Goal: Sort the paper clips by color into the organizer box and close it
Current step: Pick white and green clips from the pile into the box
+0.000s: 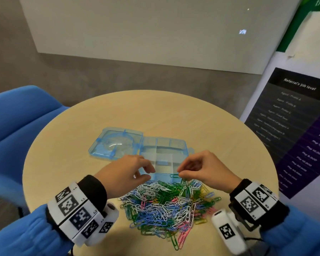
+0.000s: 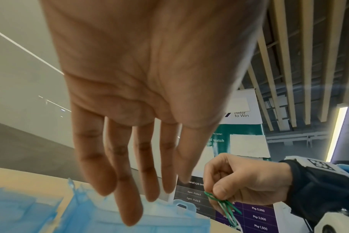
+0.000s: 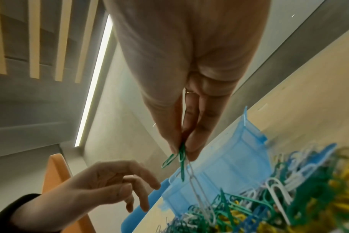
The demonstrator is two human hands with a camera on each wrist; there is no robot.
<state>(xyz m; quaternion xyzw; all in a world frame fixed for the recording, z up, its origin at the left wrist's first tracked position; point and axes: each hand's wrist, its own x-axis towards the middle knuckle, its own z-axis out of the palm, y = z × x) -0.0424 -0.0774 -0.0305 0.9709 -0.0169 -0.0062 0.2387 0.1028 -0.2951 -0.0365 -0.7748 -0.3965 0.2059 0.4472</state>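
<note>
A mixed pile of coloured paper clips (image 1: pixel 164 206) lies on the table in front of me. Behind it stands the open blue translucent organizer box (image 1: pixel 185 145), its lid (image 1: pixel 103 146) folded flat to the left. My right hand (image 1: pixel 180 174) pinches a few green paper clips (image 1: pixel 174 176) between thumb and fingers, just above the pile at the box's near edge. A white clip (image 3: pixel 195 181) dangles from the green ones (image 3: pixel 178 155) down into the pile. My left hand (image 1: pixel 148 172) hovers over the box's near left corner with relaxed fingers (image 2: pixel 130 209), holding nothing.
The round wooden table (image 1: pixel 174 111) has bare surface beyond and to both sides of the box. A blue chair (image 1: pixel 17 117) stands at the left. A printed banner (image 1: pixel 294 117) stands close to the table's right edge.
</note>
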